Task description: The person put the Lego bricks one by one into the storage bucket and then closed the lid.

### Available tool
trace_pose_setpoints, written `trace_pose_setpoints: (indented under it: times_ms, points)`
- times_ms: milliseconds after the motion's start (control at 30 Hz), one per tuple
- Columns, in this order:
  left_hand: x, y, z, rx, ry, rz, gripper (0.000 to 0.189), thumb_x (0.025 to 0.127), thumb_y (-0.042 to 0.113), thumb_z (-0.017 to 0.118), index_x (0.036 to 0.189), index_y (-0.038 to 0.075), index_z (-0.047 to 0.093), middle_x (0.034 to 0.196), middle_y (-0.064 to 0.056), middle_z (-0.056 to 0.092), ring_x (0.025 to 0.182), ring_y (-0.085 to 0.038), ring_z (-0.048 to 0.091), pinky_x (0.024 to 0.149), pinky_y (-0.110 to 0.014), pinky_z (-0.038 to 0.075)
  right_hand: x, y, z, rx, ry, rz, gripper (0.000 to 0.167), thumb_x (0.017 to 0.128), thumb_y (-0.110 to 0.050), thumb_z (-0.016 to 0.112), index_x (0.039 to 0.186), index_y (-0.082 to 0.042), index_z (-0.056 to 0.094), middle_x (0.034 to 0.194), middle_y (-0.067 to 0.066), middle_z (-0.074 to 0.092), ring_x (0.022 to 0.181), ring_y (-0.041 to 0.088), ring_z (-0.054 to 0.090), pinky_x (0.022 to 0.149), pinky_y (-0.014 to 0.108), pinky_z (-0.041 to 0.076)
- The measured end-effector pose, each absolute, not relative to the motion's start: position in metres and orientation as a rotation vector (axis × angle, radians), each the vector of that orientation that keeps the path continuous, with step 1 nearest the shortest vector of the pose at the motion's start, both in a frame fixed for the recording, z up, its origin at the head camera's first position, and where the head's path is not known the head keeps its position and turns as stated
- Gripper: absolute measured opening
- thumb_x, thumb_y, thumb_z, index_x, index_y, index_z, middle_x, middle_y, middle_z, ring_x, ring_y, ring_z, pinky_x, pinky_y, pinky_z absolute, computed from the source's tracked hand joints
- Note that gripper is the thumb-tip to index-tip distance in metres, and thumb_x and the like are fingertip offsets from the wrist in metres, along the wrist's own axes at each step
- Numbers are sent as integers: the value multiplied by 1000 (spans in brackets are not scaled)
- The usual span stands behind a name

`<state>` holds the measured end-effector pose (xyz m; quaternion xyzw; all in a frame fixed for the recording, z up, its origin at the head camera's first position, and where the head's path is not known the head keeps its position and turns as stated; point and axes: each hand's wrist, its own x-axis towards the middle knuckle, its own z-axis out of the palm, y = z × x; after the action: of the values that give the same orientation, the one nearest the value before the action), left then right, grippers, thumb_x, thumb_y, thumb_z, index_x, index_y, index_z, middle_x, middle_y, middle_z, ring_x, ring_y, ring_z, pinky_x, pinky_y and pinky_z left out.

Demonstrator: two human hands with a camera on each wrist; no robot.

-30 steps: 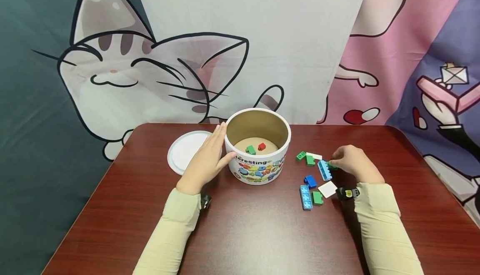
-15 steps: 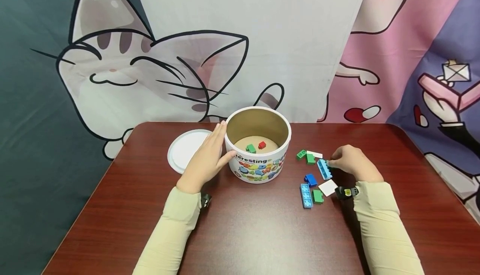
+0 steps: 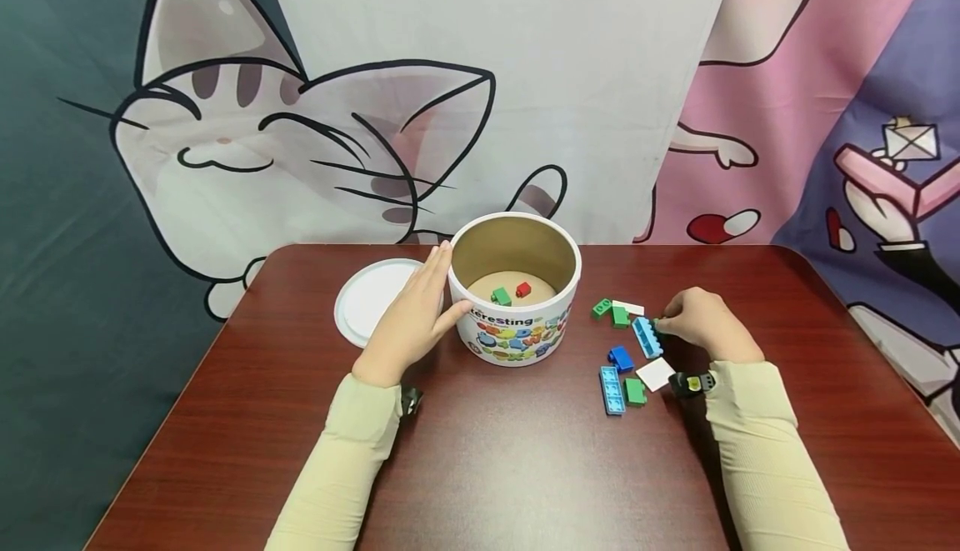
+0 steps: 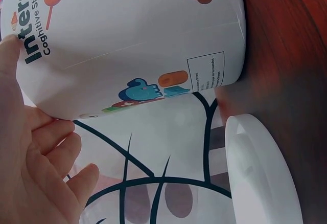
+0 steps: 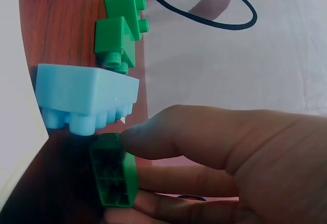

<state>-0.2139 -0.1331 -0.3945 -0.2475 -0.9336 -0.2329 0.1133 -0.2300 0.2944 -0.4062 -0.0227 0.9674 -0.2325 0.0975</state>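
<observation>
At the left side of a white printed bucket (image 3: 517, 334), my left hand (image 3: 408, 313) rests its extended fingers and thumb against the wall. In the right wrist view, my right hand (image 5: 199, 157) pinches a dark green building block (image 5: 115, 175) between thumb and fingers. Its hollow underside faces the camera. A light blue block (image 5: 84, 93) lies right beside it, studs turned sideways, and two green blocks (image 5: 117, 37) are farther off. In the head view, the right hand (image 3: 705, 326) covers most of the pinched block. Inside the bucket lie a green block (image 3: 501, 296) and a red block (image 3: 523, 289).
Left of the bucket a white lid (image 3: 367, 301) lies flat, partly behind the left hand. Around the right hand are a dark blue block (image 3: 621, 358), another light blue block (image 3: 612, 391), a green block (image 3: 634, 392) and white pieces (image 3: 655, 374) on the brown table (image 3: 495, 459).
The right fingers have shifted slightly at the green block, which shows less in the head view than a second ago. The left hand stays against the bucket.
</observation>
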Motion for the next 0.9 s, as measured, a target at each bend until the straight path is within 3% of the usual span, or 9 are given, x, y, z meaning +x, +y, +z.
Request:
trace_pose_setpoints:
  times_ms: [267, 567, 900]
  points:
    - [-214, -133, -394, -731, -2732, -665, 84, 103, 44, 58, 161, 0, 16, 167, -14, 19, 155, -25, 14, 125, -46, 19, -230, 295, -404, -89, 2940, -688, 32, 88, -15, 73, 102, 14, 71, 94, 27, 70, 83, 38, 65, 75, 54, 57]
    - [-213, -133, -393, -731, -2730, -634, 85, 102, 44, 59, 161, 0, 17, 167, -15, 20, 155, -27, 16, 124, -47, 19, -227, 289, -398, -76, 3003, -816, 42, 89, -20, 74, 112, 14, 67, 102, 28, 68, 86, 38, 63, 80, 56, 56]
    - [-211, -133, -391, -702, -2727, -514, 86, 100, 48, 60, 161, 3, 19, 167, -12, 23, 155, -24, 17, 125, -48, 16, -225, 272, -393, -164, 3165, -940, 38, 88, -15, 72, 115, 12, 66, 103, 28, 68, 86, 37, 63, 78, 55, 56]
